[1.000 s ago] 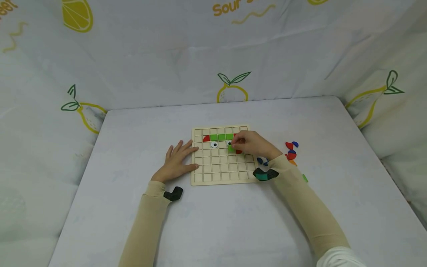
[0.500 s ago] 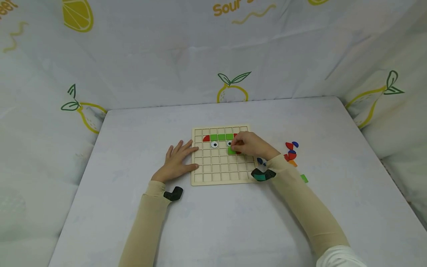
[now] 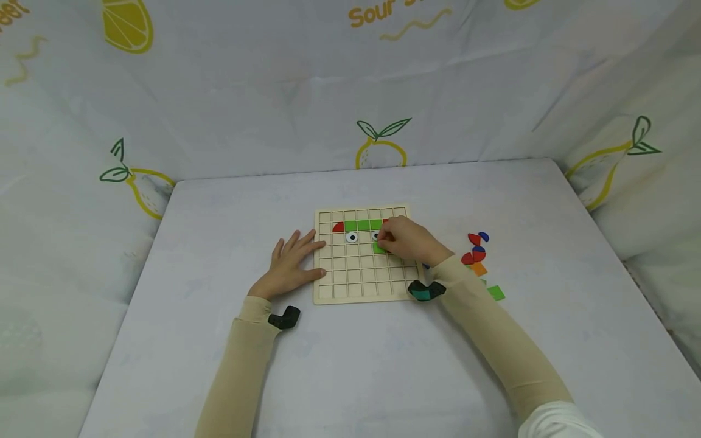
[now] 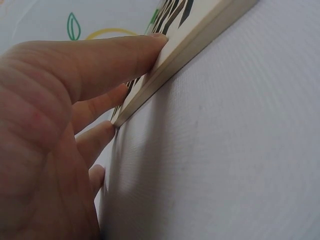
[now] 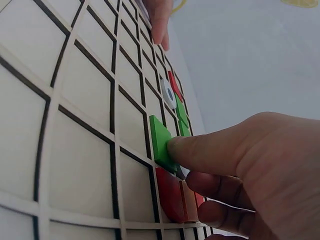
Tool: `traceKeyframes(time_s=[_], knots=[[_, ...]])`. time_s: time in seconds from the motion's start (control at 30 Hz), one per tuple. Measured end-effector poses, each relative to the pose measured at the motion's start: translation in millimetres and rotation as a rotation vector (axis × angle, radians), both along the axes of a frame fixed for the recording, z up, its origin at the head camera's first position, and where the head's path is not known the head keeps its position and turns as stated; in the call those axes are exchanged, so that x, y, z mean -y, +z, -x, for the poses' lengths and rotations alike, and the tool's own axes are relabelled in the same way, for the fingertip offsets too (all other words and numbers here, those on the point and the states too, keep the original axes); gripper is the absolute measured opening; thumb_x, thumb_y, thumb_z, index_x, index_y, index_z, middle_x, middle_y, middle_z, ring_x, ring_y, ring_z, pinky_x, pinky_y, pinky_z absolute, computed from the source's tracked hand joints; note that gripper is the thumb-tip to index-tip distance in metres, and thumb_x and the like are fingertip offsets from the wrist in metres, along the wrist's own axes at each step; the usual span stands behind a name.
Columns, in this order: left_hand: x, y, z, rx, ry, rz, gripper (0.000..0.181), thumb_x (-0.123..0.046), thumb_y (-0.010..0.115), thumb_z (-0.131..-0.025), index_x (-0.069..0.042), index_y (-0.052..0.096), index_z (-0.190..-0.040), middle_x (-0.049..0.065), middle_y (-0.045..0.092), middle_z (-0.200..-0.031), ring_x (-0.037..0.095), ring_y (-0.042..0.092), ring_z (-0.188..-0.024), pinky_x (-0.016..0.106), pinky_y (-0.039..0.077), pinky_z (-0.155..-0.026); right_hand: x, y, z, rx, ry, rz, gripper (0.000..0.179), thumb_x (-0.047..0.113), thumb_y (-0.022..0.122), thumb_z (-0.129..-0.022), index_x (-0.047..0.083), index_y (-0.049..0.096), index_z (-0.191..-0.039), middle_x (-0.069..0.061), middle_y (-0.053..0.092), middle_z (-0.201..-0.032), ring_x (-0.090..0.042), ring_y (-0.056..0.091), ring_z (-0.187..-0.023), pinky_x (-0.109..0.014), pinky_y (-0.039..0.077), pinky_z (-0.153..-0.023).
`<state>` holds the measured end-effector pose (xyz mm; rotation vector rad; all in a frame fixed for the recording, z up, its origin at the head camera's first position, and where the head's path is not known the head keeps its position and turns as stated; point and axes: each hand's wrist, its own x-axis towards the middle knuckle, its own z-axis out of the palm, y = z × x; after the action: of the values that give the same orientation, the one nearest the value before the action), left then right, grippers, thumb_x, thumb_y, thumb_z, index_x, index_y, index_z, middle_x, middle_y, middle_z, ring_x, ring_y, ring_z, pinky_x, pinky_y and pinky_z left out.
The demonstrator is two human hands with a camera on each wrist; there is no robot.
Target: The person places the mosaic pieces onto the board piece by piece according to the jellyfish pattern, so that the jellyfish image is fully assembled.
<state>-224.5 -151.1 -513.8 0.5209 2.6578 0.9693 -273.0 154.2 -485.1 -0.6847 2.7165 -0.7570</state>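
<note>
A pale wooden grid board [image 3: 353,278] lies on the white table. My left hand [image 3: 290,266] spreads its fingers at the board's left side; in the left wrist view the thumb [image 4: 135,55] rests on its edge. At the upper right of the grid, my right hand [image 3: 408,237] has its thumb and curled fingers at a green square tile [image 5: 161,142], thumb tip against it. A red rounded piece [image 5: 170,197] lies beside that tile. Farther up sit a row of green squares [image 3: 364,225], a red quarter piece [image 3: 338,227] and a round eye piece [image 3: 352,238].
Loose pieces lie right of the board: red pieces [image 3: 479,257], a blue piece [image 3: 484,236], an orange square [image 3: 479,269] and a green square [image 3: 496,292]. A printed cloth wall [image 3: 263,121] stands behind the table.
My right hand has lowered the green tile onto the grid and shifted slightly left, uncovering more of the loose pieces by its forearm. The left hand has stayed in place.
</note>
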Motion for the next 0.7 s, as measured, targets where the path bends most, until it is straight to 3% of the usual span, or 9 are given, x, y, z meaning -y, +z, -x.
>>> traceKeyframes(time_s=[0.17, 0.4, 0.7], knots=[[0.3, -0.7, 1.0, 0.002, -0.001, 0.004, 0.068, -0.033, 0.072, -0.091, -0.020, 0.047, -0.153, 0.003, 0.019, -0.171, 0.029, -0.002, -0.161, 0.056, -0.014, -0.126, 1, 4.7, -1.9, 0.026, -0.028, 0.002, 0.012, 0.021, 0.069, -0.097, 0.010, 0.070, -0.099, -0.004, 0.066, -0.088, -0.016, 0.056, -0.076, -0.029, 0.047, -0.068], [0.3, -2.7, 2.2, -0.002, -0.004, 0.003, 0.068, -0.034, 0.072, -0.092, -0.021, 0.046, -0.153, 0.002, 0.018, -0.172, 0.029, -0.003, -0.161, 0.055, -0.014, -0.126, -13, 23.8, -8.6, 0.079, -0.094, 0.144, 0.014, 0.024, 0.069, -0.098, 0.011, 0.065, -0.098, -0.004, 0.061, -0.092, -0.019, 0.055, -0.082, -0.030, 0.046, -0.068], [0.2, 0.7, -0.3, -0.008, 0.000, 0.011, 0.067, -0.032, 0.072, -0.092, -0.020, 0.046, -0.153, 0.004, 0.019, -0.171, 0.030, -0.002, -0.161, 0.056, -0.013, -0.126, -44, 53.8, -28.2, 0.047, -0.057, 0.168, 0.012, 0.022, 0.066, -0.099, 0.012, 0.061, -0.099, -0.003, 0.061, -0.095, -0.022, 0.053, -0.087, -0.029, 0.045, -0.070]])
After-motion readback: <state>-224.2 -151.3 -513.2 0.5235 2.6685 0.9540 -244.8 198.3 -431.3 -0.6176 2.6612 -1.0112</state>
